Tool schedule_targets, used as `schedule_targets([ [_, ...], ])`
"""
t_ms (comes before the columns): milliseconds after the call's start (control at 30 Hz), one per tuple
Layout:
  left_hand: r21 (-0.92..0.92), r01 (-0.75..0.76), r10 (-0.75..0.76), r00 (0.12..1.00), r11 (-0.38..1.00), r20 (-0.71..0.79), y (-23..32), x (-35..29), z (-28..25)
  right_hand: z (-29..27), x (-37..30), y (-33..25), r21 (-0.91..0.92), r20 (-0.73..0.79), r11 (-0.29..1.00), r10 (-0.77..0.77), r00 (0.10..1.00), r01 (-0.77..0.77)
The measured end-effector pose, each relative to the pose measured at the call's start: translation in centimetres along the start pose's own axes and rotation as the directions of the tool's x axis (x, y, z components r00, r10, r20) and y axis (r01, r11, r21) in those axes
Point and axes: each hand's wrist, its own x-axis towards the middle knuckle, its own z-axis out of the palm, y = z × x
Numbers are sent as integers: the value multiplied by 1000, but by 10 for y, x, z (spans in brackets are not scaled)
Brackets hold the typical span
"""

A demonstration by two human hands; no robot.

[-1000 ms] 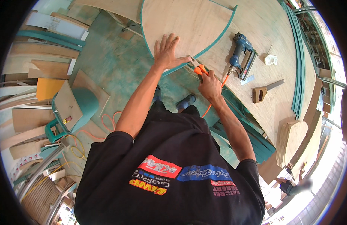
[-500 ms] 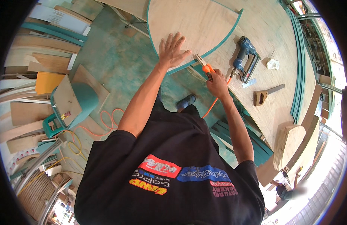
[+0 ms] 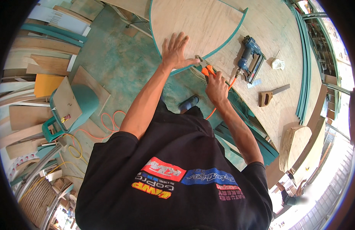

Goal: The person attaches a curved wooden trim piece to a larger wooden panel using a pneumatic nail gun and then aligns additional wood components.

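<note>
My left hand [image 3: 176,52] lies flat with fingers spread on a curved plywood panel [image 3: 200,25] edged in a green strip [image 3: 227,40]. Its thumb points toward the jaws of the orange-handled pliers [image 3: 208,70]. Those pliers are gripped in my right hand [image 3: 217,87], and their jaws meet the panel's near edge by the green strip. Whether the jaws pinch anything is too small to tell. Right of the panel, a blue nail gun [image 3: 251,57] lies on the plywood worktop [image 3: 286,88], joined to an orange hose [image 3: 232,83].
A handsaw [image 3: 271,95] with a wooden handle and a small white bundle [image 3: 277,64] lie on the worktop. Long green strips [image 3: 306,69] run along its right side. A green stool [image 3: 83,100] stands at left, near stacked boards [image 3: 51,63]. Hoses [image 3: 108,124] trail across the floor.
The pliers in my right hand have turned and shifted slightly left, their jaws now closer to my left thumb. My left hand stays on the panel.
</note>
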Motion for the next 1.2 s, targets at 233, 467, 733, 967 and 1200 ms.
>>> schedule_targets([
  [233, -57, 18, -13, 997, 998, 80, 3, 1, -12, -5, 14, 15, 474, 344, 831, 129, 930, -291],
  [467, 22, 29, -33, 977, 999, 210, 2, 3, -16, -8, 14, 33, 583, 263, 788, 48, 963, -199],
  [733, -4, 29, -28, 991, 1000, 132, 1, 2, -13, -7, 1, -7, -237, 1, 971, 18, 1000, -17],
  [967, -22, 17, -15, 996, 1000, 92, 1, 2, -10, -19, 1, -22, -145, 103, 989, 59, 993, -43],
  [1200, -104, 100, -88, 990, 990, 111, 0, 9, -8, -9, 8, 10, 350, 189, 929, 54, 981, -119],
])
